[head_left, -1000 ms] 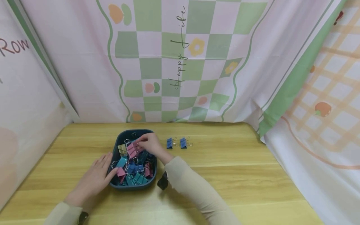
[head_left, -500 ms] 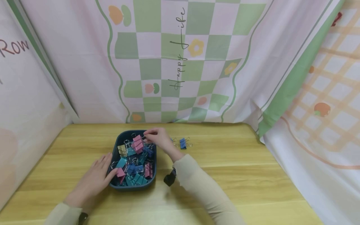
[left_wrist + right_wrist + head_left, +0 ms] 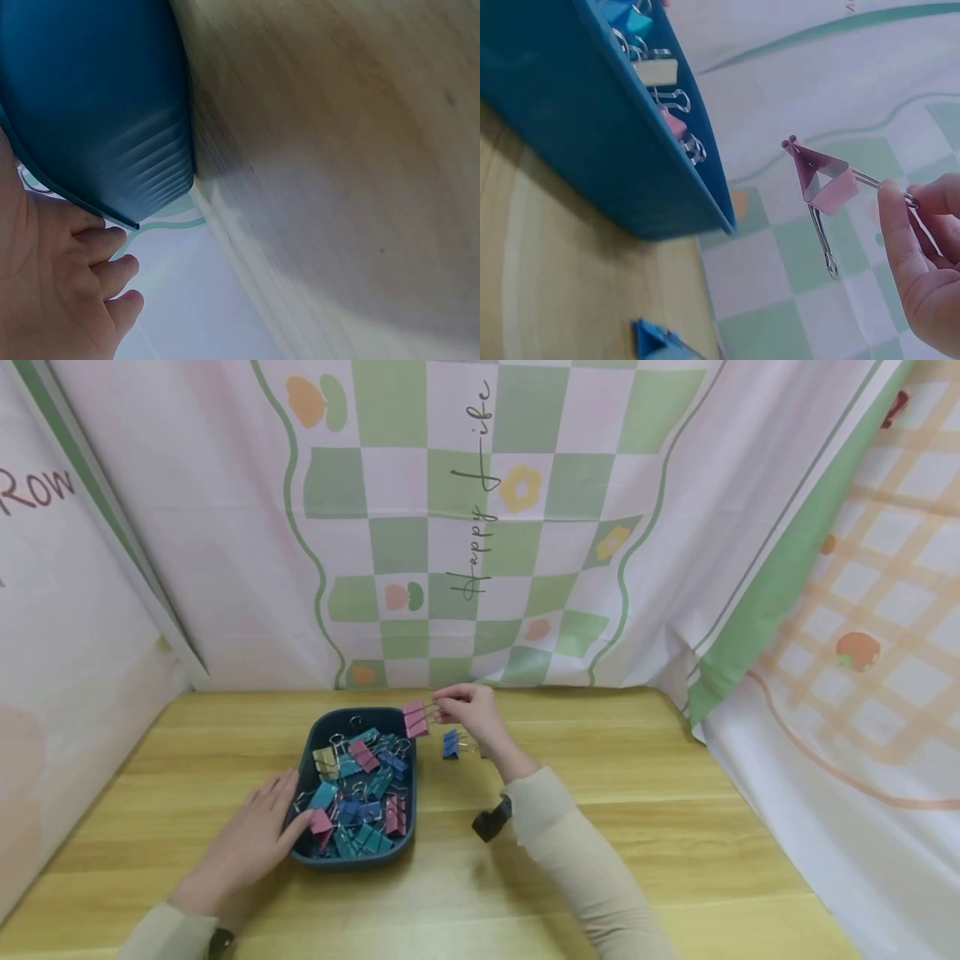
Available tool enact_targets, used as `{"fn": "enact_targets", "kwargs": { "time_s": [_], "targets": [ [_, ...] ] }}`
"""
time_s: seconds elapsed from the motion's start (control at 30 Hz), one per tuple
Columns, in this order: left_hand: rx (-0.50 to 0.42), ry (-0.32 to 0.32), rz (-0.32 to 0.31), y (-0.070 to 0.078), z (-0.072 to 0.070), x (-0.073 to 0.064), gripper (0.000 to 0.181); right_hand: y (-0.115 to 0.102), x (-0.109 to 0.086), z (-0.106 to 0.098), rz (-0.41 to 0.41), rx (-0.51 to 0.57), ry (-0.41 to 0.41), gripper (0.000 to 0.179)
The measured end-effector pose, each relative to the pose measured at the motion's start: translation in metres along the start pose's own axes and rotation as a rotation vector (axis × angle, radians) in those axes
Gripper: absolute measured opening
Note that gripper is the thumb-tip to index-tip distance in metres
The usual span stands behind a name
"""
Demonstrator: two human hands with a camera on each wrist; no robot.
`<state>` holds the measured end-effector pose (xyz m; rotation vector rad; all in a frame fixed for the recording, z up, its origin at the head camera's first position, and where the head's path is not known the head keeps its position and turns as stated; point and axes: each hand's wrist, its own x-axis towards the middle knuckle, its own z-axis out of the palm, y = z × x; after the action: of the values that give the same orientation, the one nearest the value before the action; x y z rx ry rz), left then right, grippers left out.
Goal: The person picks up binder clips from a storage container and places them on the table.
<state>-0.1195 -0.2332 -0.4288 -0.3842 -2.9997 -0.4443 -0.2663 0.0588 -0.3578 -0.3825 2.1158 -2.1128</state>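
My right hand [image 3: 476, 714] pinches a pink binder clip [image 3: 416, 718] by one wire handle, just past the far right corner of a dark blue bin [image 3: 352, 863]. In the right wrist view the clip [image 3: 838, 193] hangs in the air, its other handle pointing down. Binder clips in pink, teal, blue and cream lie jumbled inside the bin. My left hand [image 3: 243, 831] rests at the bin's left side, thumb over the rim; its fingers [image 3: 112, 276] extend along the outside in the left wrist view.
A blue binder clip [image 3: 450, 745] stands on the wooden table [image 3: 637, 827] to the right of the bin; my right hand and wrist hide a second one. Patterned curtains [image 3: 480, 527] hang behind the table and at both sides.
My right hand has lifted the pink binder clip out of the bin and carried it right and away from me. The left hand and the bin have stayed put.
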Motion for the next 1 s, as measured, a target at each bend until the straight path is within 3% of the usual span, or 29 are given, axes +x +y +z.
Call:
{"fn": "enact_targets", "kwargs": {
  "time_s": [0.43,0.8,1.0],
  "targets": [
    [-0.005,-0.005,-0.003,0.000,0.000,-0.001,0.073,-0.009,-0.004,-0.049,-0.008,0.001,0.123,0.020],
    [-0.007,-0.011,-0.008,0.001,0.000,0.000,0.074,0.004,-0.005,-0.096,-0.015,0.017,0.245,0.023],
    [-0.018,-0.017,-0.012,0.000,0.000,-0.001,0.074,0.018,-0.005,-0.120,0.049,0.030,0.316,0.026]
  ]
}}
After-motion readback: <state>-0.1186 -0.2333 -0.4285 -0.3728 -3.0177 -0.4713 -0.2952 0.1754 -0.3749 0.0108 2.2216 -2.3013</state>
